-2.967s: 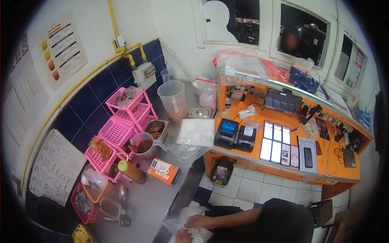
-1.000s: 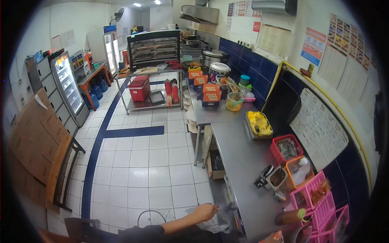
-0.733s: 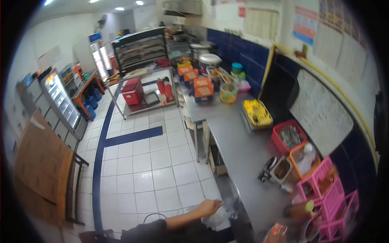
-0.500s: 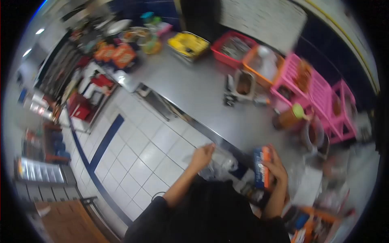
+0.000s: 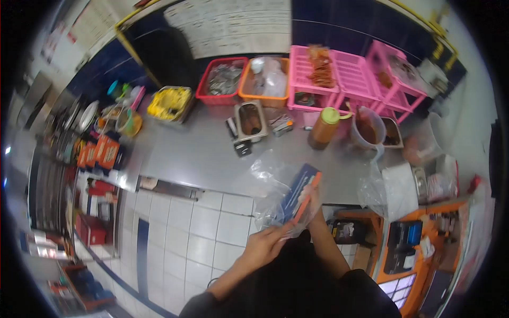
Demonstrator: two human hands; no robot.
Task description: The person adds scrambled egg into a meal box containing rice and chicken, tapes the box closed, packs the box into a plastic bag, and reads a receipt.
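Note:
An orange and dark blue box (image 5: 301, 196) is tilted at the front edge of the steel counter, partly inside a clear plastic bag (image 5: 269, 172). My right hand (image 5: 315, 204) grips the box from its right side, its fingers partly hidden behind the box and plastic. At the box's lower end, my left hand (image 5: 266, 243) has its fingers closed on the bag. Beyond the hands, a sauce bottle (image 5: 323, 130) with a yellow-green cap stands upright. A steel container (image 5: 251, 121) of brown contents sits to its left.
Red basket (image 5: 220, 79), orange basket (image 5: 265, 79) and pink racks (image 5: 355, 79) line the counter's back. A yellow-filled tray (image 5: 170, 103) and more orange boxes (image 5: 103, 152) are at left. A jug of sauce (image 5: 367, 127) and white sheets (image 5: 400, 192) are at right.
The view has swung right to face the counter. The box, held in my right hand, has come together with the plastic bag in my left hand and now lies partly within it.

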